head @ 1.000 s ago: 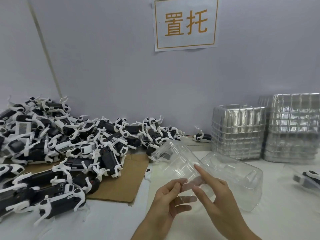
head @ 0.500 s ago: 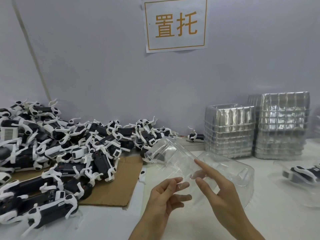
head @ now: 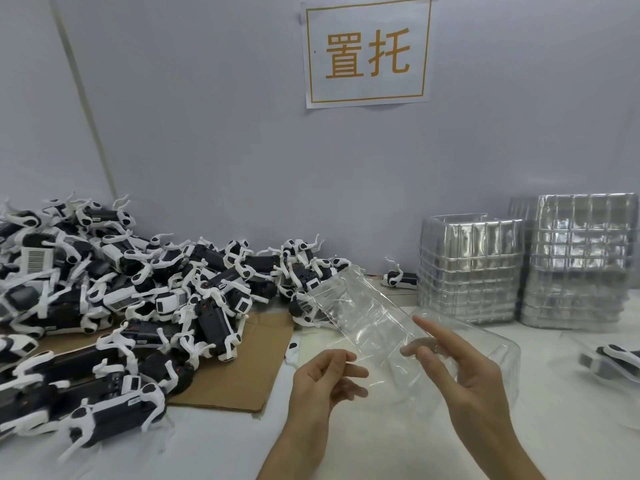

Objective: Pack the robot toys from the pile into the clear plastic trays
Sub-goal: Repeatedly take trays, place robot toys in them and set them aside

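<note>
A big pile of black-and-white robot toys [head: 145, 306] covers the table's left side, partly on brown cardboard [head: 263, 355]. In front of me a clear plastic tray [head: 363, 320] is held up, tilted, its far end toward the pile. My left hand [head: 323, 382] has curled fingers and pinches the tray's near left edge. My right hand [head: 464, 375] holds the tray's right side, thumb seen through the plastic and index finger stretched along the top. A second clear tray [head: 502, 362] lies on the table behind my right hand.
Two tall stacks of clear trays [head: 471, 268] [head: 581, 258] stand at the back right against the wall. One loose robot toy [head: 398, 278] lies near them, and another toy [head: 613, 362] sits in a tray at the right edge. A paper sign [head: 367, 50] hangs on the wall.
My hands have drawn slightly apart along the tray, the right one shifting right. The tray stays tilted in the same place; the head view has shifted a little.
</note>
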